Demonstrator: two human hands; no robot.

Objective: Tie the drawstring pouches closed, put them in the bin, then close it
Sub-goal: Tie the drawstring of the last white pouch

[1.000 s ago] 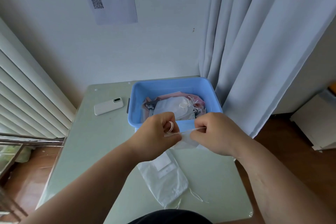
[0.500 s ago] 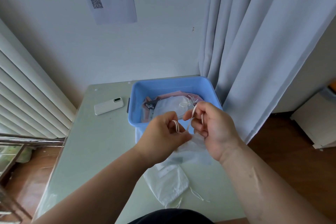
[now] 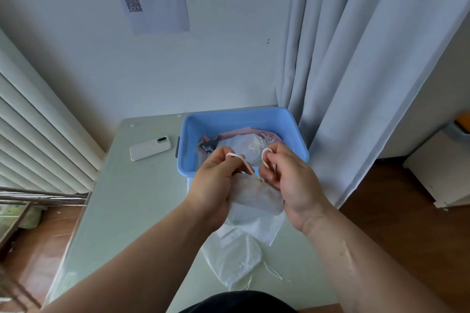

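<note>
Noted at the left of the table [image 3: 132, 206]: a white phone [image 3: 150, 148], well apart from the work and no hazard. Found in the left hand [image 3: 216, 185]: one loop of the white cord [image 3: 240, 159], pinched between curled fingers, with the lower fingers round the white pouch [image 3: 256, 195], held above the table near the bin's front rim. Found in the right hand [image 3: 290, 180]: the other loop, hooked over a curled finger, with the palm against the pouch's right edge. Judged as mid-knot, not yet cinched. Risks, left to right: slipping of the thin cord out of the left pinch, undoing the half-formed knot; uneven gathering of the mouth if pulled harder on one side; loss of the right loop off the fingertip, for lack of grip; sagging of the pouch out of both hands, being supported only near its top. Containers next. Lying flat on the table near the body: a second white pouch [image 3: 234, 259], mouth toward the body, cords loose, apparently untied; contents not discernible. Further back and to the right: the blue bin [image 3: 241, 115], open, no lid identifiable, holding several pouches [image 3: 244, 143], white on top with a tied bow, pink and a dark print beneath. Count not possible.
</note>
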